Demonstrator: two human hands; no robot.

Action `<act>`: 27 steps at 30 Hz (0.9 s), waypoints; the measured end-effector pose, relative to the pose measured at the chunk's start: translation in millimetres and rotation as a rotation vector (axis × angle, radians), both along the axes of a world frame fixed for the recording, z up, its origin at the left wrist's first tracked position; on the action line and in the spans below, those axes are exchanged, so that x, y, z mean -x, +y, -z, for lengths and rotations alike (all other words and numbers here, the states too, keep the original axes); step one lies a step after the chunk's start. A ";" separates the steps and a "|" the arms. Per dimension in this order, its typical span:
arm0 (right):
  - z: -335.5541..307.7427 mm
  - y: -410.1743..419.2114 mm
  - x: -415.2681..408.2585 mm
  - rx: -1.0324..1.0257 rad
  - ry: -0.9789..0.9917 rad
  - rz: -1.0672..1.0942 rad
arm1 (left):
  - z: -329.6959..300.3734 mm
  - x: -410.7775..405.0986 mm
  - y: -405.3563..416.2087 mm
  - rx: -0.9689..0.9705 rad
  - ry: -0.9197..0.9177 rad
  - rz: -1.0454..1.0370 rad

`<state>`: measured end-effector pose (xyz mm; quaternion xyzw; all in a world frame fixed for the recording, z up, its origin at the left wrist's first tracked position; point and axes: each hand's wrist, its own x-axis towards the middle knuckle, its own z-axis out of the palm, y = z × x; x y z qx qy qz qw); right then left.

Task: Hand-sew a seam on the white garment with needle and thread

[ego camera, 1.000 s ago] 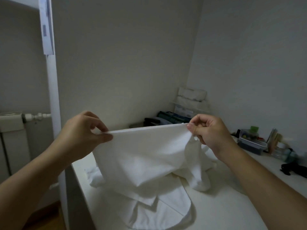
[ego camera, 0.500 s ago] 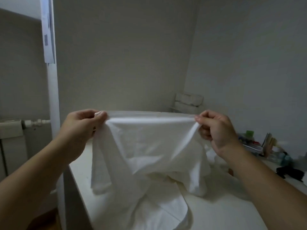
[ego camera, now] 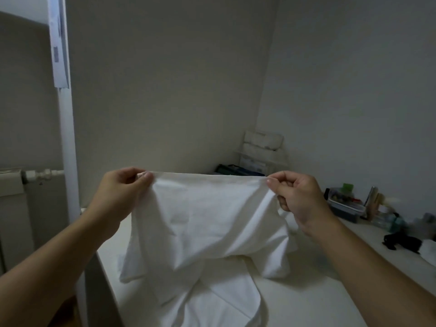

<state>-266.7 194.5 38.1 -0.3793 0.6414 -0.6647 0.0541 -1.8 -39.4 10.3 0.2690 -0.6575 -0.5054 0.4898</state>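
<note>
The white garment [ego camera: 207,223] hangs in front of me, its top edge stretched taut between both hands above the white table [ego camera: 306,300]. My left hand [ego camera: 122,194] pinches the edge's left end between thumb and fingers. My right hand [ego camera: 299,197] pinches the right end the same way. The garment's lower folds lie crumpled on the table. No needle or thread shows in the frame.
A clear box [ego camera: 344,204] with small items, bottles and a black object [ego camera: 401,241] stand along the right wall. A white rack [ego camera: 262,149] and dark items [ego camera: 238,169] sit in the far corner. A white post [ego camera: 67,138] and radiator [ego camera: 14,182] are at left.
Both hands have raised the garment and pulled apart, stretching its top edge level and taut. More cloth has lifted off the table.
</note>
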 end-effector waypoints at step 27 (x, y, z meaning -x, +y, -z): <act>14.8 8.3 0.5 -0.043 0.167 0.068 | 25.2 -4.0 0.4 0.020 -0.083 0.029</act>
